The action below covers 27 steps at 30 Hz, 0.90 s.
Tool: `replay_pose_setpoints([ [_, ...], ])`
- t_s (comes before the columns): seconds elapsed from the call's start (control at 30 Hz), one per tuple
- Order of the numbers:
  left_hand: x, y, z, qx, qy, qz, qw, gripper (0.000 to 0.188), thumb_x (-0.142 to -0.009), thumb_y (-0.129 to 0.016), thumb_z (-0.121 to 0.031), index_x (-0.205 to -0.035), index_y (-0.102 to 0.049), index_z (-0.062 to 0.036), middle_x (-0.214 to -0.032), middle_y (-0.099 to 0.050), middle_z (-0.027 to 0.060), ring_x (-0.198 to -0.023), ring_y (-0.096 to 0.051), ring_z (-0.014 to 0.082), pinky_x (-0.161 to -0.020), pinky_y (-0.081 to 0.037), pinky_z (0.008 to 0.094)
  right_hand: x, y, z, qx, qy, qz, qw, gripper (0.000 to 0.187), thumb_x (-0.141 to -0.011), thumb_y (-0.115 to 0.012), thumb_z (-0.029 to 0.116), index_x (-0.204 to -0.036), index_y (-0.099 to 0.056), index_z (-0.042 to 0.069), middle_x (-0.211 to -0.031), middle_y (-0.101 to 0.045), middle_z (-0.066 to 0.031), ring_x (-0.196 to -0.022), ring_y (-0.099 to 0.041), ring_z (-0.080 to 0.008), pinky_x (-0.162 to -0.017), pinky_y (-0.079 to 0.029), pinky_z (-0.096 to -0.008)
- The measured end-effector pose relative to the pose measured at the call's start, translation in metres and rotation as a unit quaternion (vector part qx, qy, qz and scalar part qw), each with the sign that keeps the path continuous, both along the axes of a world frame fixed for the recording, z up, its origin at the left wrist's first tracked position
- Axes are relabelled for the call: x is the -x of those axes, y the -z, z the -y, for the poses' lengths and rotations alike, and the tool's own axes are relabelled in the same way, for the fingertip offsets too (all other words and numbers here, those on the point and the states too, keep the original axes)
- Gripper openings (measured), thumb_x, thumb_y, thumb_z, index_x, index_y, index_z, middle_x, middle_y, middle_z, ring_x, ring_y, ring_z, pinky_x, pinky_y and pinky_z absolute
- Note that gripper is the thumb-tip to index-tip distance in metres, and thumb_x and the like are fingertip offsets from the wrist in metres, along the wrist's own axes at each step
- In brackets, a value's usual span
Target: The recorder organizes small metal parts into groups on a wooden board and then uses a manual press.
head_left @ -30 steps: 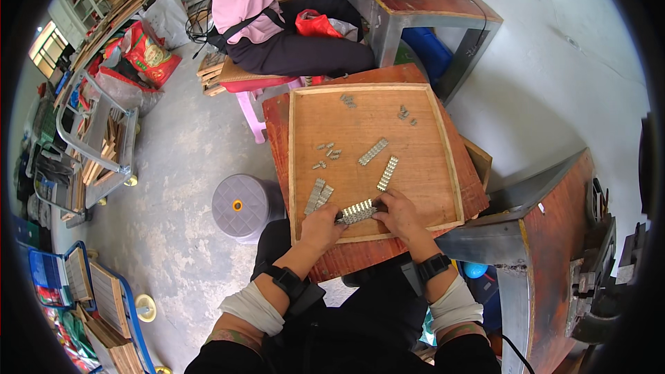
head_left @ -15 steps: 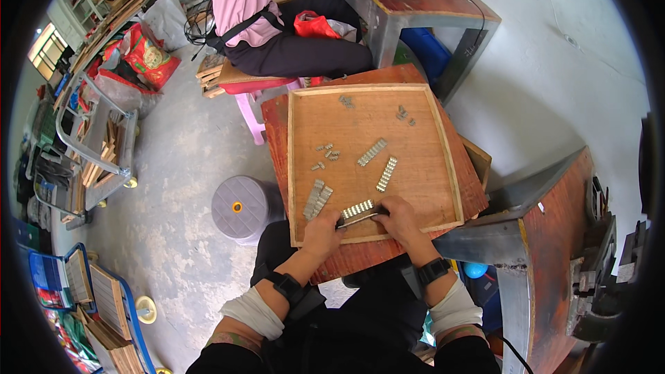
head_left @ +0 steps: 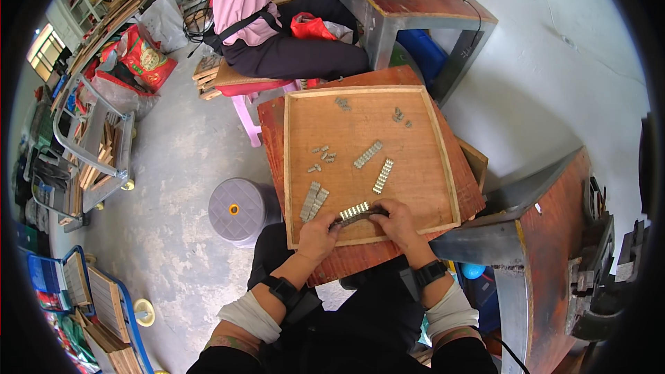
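My left hand (head_left: pixel 321 231) and my right hand (head_left: pixel 397 223) pinch the two ends of a narrow dark strip (head_left: pixel 360 217) over the near side of a shallow wooden tray (head_left: pixel 370 89). The strip looks slightly bowed. Along its far side runs a shiny row of small metal segments (head_left: pixel 354 210); I cannot tell whether they are joined to it. Two similar metal strips (head_left: pixel 368 154) (head_left: pixel 382 176) lie mid-tray. Beside my left hand rest two duller grey strips (head_left: pixel 310 200) (head_left: pixel 319 203). Small loose metal pieces (head_left: pixel 330 157) are scattered at the left, with more clusters (head_left: pixel 343 104) (head_left: pixel 400 116) at the far side.
The tray sits on a reddish wooden table (head_left: pixel 275 131). A grey stool (head_left: pixel 237 209) stands at the left. Across the table sits a person in a pink top (head_left: pixel 246 0). A metal-edged bench (head_left: pixel 554 235) is at my right, and a trolley (head_left: pixel 104 159) at the far left.
The held strip has tipped, so its dark side shows more and it looks more curved. Both hands keep their grip. The whole view has shifted slightly; the tray's pieces have not moved.
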<state>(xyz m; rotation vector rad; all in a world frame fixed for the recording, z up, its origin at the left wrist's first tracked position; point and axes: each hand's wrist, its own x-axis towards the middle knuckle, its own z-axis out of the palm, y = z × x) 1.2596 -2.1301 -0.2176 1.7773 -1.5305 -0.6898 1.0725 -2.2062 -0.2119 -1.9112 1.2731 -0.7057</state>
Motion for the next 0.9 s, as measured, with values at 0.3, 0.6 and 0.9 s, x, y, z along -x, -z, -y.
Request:
replay_pose_setpoints([
  [0.3, 0.003, -0.028, 0.001, -0.114, 0.017, 0.063, 0.991, 0.02, -0.07, -0.067, -0.022, -0.08, -0.059, -0.0058, -0.072, -0.06, 0.0142, -0.072, -0.059, 0.0317, -0.063, -0.046, 0.0407, -0.003, -0.004, 0.004, 0.019, -0.042, -0.069, 0.997, 0.018, -0.066, -0.067, 0.012, -0.082, -0.061, 0.005, -0.08, -0.059, -0.0112, -0.079, -0.056, -0.0292, -0.07, -0.045, -0.0374],
  [0.6, -0.002, -0.017, -0.007, -0.09, 0.014, 0.058, 0.994, 0.021, -0.066, -0.069, -0.023, -0.073, -0.061, -0.0058, -0.07, -0.058, 0.0111, -0.07, -0.057, 0.0292, -0.062, -0.045, 0.038, 0.004, -0.004, -0.009, 0.068, -0.085, -0.086, 0.99, 0.014, -0.063, -0.067, 0.011, -0.074, -0.059, 0.006, -0.074, -0.057, -0.0092, -0.078, -0.054, -0.0298, -0.068, -0.044, -0.0381],
  [0.9, -0.015, -0.02, -0.011, -0.054, 0.015, 0.083, 0.995, 0.017, -0.063, -0.07, -0.018, -0.069, -0.062, -0.0041, -0.073, -0.057, 0.0127, -0.074, -0.056, 0.0296, -0.065, -0.045, 0.0377, -0.007, -0.014, -0.019, 0.084, -0.082, -0.073, 0.99, 0.014, -0.063, -0.067, 0.012, -0.076, -0.061, 0.009, -0.075, -0.057, -0.0083, -0.078, -0.054, -0.0282, -0.068, -0.044, -0.0374],
])
